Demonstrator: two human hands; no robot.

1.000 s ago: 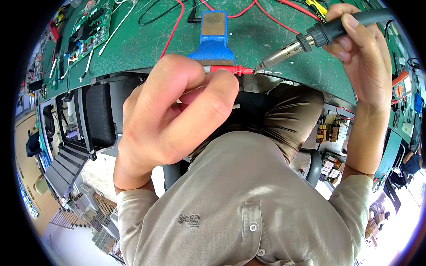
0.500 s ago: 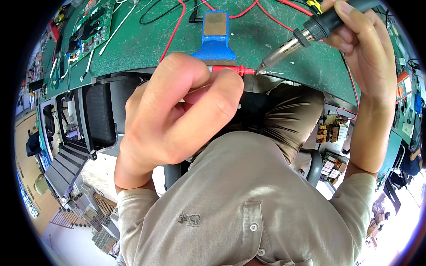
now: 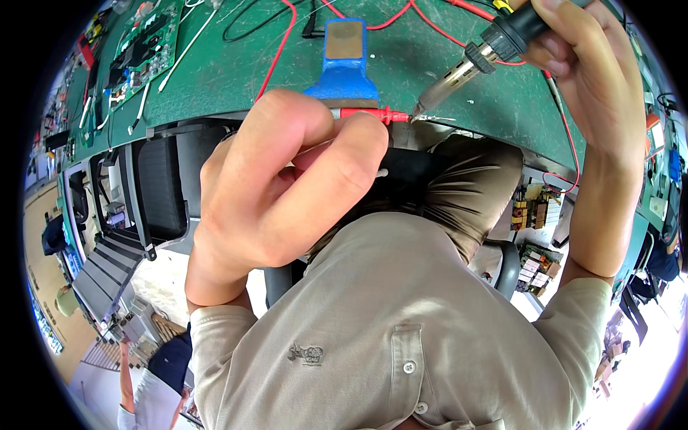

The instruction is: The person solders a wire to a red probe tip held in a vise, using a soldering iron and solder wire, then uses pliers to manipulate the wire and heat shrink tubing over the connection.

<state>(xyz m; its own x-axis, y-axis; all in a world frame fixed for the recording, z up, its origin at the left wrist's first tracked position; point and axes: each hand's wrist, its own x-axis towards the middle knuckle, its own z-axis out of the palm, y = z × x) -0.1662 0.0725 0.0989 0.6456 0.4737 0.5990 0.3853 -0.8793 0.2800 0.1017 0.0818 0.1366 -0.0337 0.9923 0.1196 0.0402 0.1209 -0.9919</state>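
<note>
My left hand (image 3: 287, 179) is closed in a pinch at the table's front edge, its fingertips partly hidden. Just beyond them a red test probe (image 3: 373, 115) sticks out to the right, its thin metal end bare. It lies along the front face of a blue bench vise (image 3: 343, 72); how much the vise grips it I cannot tell. Further right, my right hand (image 3: 580, 64) is wrapped round the black handle of a soldering iron (image 3: 455, 79). The iron slants down to the left, and its tip meets the probe close to where the red sleeve ends.
On the green table (image 3: 423, 57) lie red and black leads. A green circuit board (image 3: 147, 54) and white wires are at the left, an orange meter (image 3: 653, 136) at the far right. A black chair (image 3: 161, 186) stands left; another person (image 3: 154, 387) shows at lower left.
The soldering iron and my right hand have shifted slightly, the tip staying at the probe. Another person has come into view at the lower left. My left hand keeps its pinch.
</note>
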